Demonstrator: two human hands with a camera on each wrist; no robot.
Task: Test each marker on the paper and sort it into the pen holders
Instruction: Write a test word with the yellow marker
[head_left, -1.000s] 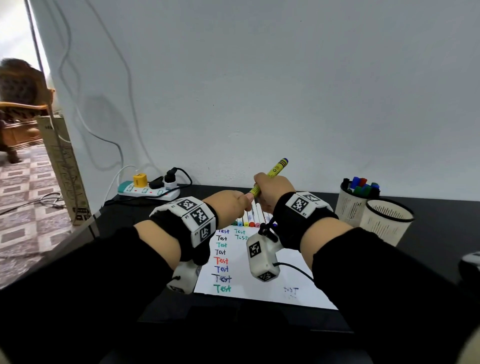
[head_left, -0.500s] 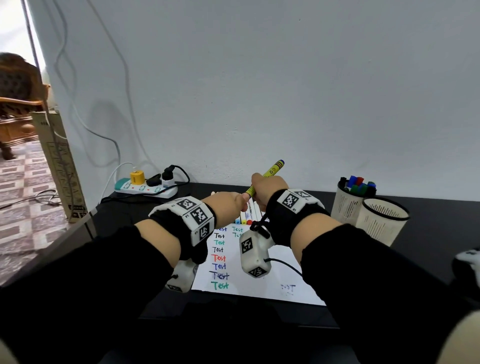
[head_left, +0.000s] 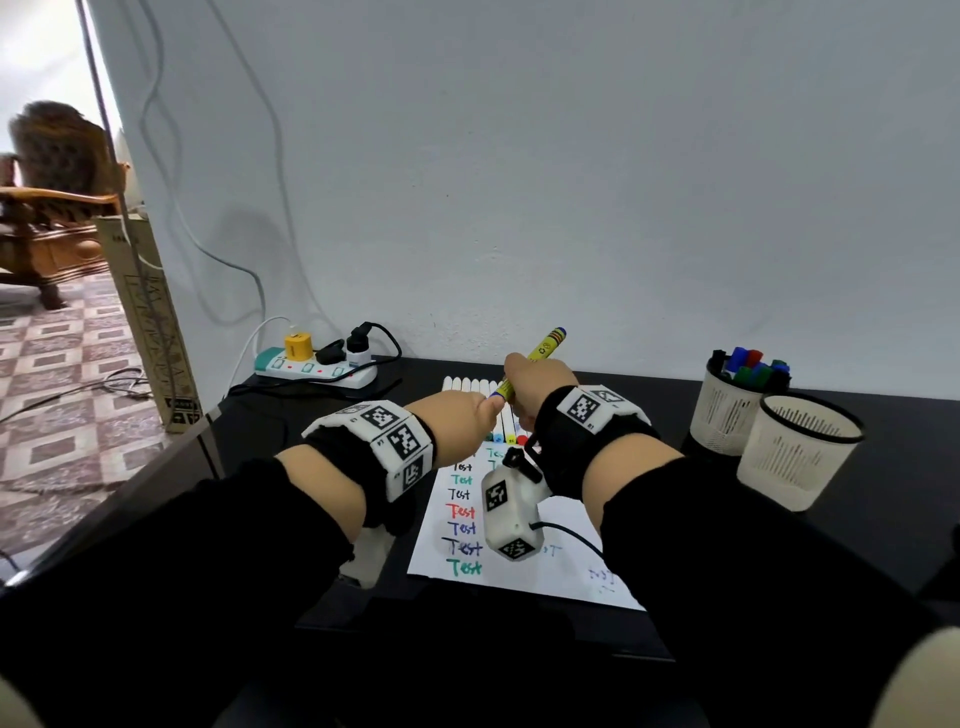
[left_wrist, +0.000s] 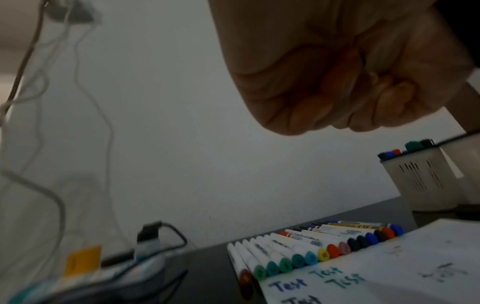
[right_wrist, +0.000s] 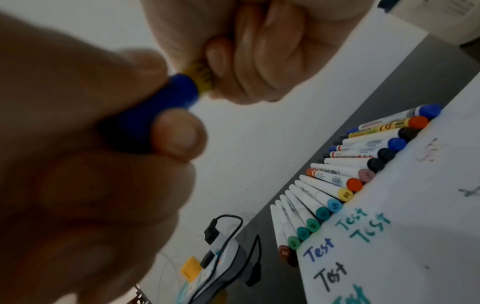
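A yellow marker with a blue cap is held up over the far end of the paper. My right hand grips the yellow barrel in a fist. My left hand pinches the blue cap between thumb and fingers; the cap still meets the barrel. In the left wrist view my left hand shows as a curled fist and the marker is hidden. A row of capped markers lies along the paper's far edge. The paper carries several coloured "Test" words.
Two white mesh pen holders stand at the right: the far one has several markers in it, the near one looks empty. A power strip with plugs and cables sits at the back left. The black table's left edge is close.
Both hands keep the same hold on the yellow marker, at about the same tilt. Only the head view has shifted slightly.
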